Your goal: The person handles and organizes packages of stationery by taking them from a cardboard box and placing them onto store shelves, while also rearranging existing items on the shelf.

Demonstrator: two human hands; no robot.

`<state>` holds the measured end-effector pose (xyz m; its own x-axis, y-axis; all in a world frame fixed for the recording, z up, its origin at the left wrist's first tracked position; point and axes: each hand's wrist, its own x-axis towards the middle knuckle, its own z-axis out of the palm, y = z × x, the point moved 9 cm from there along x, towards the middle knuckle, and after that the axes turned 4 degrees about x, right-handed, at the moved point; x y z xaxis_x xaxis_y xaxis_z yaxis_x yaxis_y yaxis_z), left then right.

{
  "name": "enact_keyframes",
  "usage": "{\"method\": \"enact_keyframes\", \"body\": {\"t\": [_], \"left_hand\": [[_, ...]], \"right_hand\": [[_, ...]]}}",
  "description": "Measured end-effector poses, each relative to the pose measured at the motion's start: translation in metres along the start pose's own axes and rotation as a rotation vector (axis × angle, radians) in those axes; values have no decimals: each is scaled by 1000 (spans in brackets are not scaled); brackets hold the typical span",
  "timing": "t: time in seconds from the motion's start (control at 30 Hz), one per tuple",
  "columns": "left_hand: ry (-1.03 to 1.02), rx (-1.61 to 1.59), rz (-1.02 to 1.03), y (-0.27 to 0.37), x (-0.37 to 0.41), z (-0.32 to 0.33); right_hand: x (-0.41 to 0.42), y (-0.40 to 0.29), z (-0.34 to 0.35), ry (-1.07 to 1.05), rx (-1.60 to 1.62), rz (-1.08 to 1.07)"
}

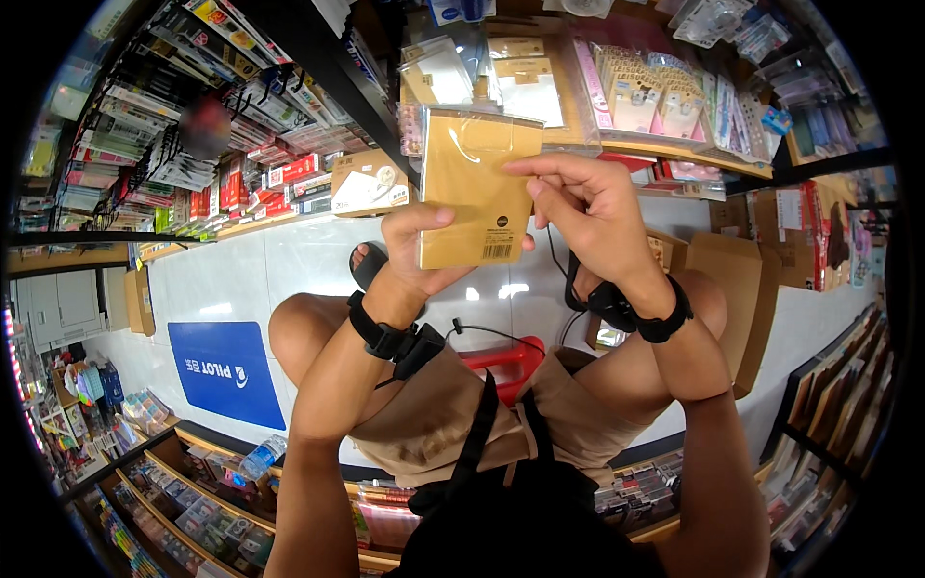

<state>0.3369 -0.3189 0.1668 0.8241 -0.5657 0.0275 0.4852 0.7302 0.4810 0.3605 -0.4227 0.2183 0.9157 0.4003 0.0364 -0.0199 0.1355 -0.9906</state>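
My left hand [419, 246] grips a flat kraft-brown stationery packet [470, 188] by its lower left edge, thumb in front and fingers behind. Clear plastic wraps the packet, which has a round dark mark and a barcode near its bottom. At its right side, my right hand [589, 209] reaches over with the index fingertip touching or very near the surface; contact is not certain. Its thumb is close below that finger. Just beyond lie similar white-and-kraft packets [524, 83] in clear sleeves on a wooden shelf [571, 79].
Stocked racks of pens [166, 137] rise at the left. A carton [370, 184] stands on the low shelf there. An open cardboard box [730, 303] is on the tiled floor by my right knee. A red stool [506, 361] is beneath me, and a blue floor mat [225, 372] lies left.
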Motion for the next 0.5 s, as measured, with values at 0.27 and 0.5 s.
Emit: {"method": "enact_keyframes", "body": {"t": [0.27,0.5], "left_hand": [[125,29,32,5,-1,-5],[210,142,123,11,7,-1]], "right_hand": [[-1,-9,3,-6,-316,-73],[-3,-1,11,-75,-363,67]]}}
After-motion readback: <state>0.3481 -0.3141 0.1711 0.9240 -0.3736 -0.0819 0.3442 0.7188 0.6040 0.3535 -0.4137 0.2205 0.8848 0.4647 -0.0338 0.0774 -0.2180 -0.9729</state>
